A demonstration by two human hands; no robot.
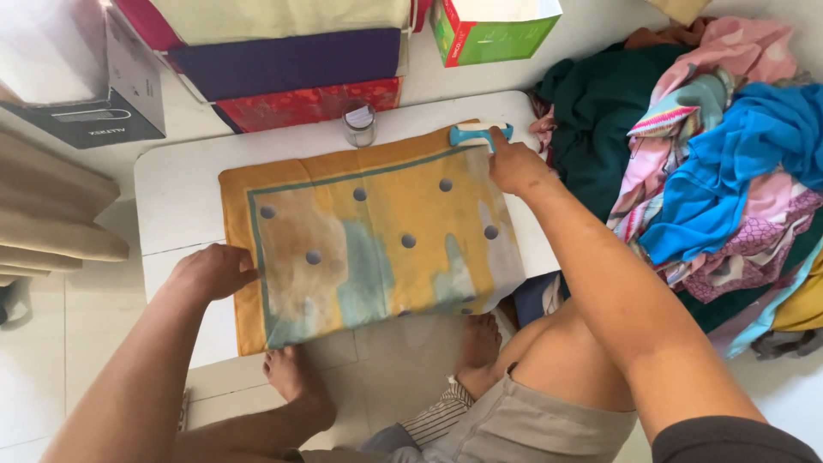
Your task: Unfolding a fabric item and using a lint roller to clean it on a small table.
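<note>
Head view, looking down on a low white table. A yellow-orange cloth with a teal border line, pale patches and grey dots lies spread flat on the table, its near edge hanging over the table's front. The left hand rests palm-down on the cloth's left edge, fingers flat and gripping nothing. The right hand is at the cloth's far right corner, fingers curled around a small teal-handled tool that lies along the far edge; the hands are well apart. A small glass jar stands just beyond the cloth's far edge. To the right, a heap of mixed clothes sits beside the table. Far side: stacked folded fabrics and a green and red box. Bare feet show near the table's front.
</note>
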